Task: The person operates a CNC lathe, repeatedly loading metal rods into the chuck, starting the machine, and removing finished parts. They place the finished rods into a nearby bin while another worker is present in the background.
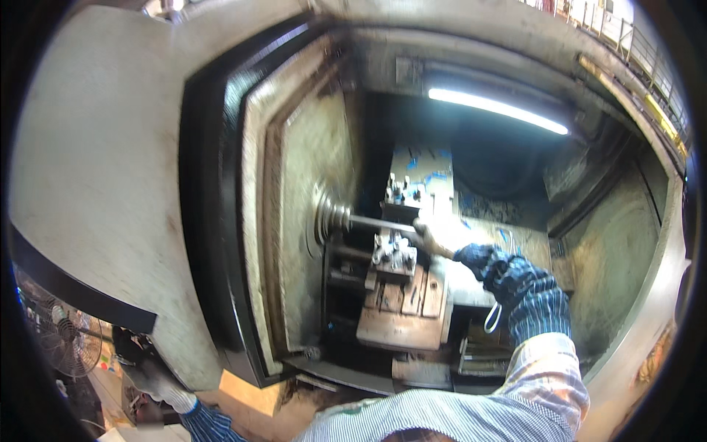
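A slim metal rod sticks out to the right from the round spindle nose of a lathe. Around its free right end my right hand is closed, in a pale glove washed out by glare. My right arm, in a dark blue striped sleeve cover, reaches into the machine. Just below the rod stands a tool block with metal holders on a slotted slide. My left hand, in a dark and white glove, is outside at the lower left, by the corner of the machine's cover; its fingers are too dark to read.
Further back, a second tool block sits on a plate with blue shavings. A lit tube lamp hangs at the rear wall. The black-edged door frame borders the opening's left side. A fan stands at the far left.
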A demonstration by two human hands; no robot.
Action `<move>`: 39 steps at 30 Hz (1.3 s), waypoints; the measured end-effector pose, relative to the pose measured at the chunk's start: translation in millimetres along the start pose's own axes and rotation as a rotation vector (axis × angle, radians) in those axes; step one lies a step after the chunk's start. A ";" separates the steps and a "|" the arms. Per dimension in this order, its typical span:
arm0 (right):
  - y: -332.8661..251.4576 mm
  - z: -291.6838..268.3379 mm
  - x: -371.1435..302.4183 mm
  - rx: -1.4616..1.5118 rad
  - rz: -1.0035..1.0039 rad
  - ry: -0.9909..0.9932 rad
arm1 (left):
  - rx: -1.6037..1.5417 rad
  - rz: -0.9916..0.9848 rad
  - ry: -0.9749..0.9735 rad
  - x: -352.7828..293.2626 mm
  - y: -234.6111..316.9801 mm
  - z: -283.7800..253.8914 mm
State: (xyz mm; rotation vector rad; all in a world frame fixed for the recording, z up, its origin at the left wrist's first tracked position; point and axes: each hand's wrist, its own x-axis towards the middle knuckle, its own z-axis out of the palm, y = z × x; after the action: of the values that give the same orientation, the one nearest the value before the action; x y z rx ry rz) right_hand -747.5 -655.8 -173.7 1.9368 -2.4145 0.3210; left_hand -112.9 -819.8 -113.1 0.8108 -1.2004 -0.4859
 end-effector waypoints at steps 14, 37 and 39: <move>13.2 8.0 31.7 0.307 0.270 -0.421 | 0.369 -0.032 0.134 5.4 -14.2 -17.2; 2.3 6.9 13.5 0.056 0.256 -0.294 | -0.107 -0.087 -0.153 3.7 16.8 60.2; -6.1 22.7 9.5 -0.021 0.189 -0.155 | -0.049 -0.043 -0.071 0.0 27.5 52.4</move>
State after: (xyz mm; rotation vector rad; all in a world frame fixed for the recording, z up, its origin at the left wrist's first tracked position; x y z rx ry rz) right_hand -741.3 -670.2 -193.6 1.7910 -2.6941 0.1540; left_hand -164.8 -817.7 -84.7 0.7836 -1.2343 -0.5812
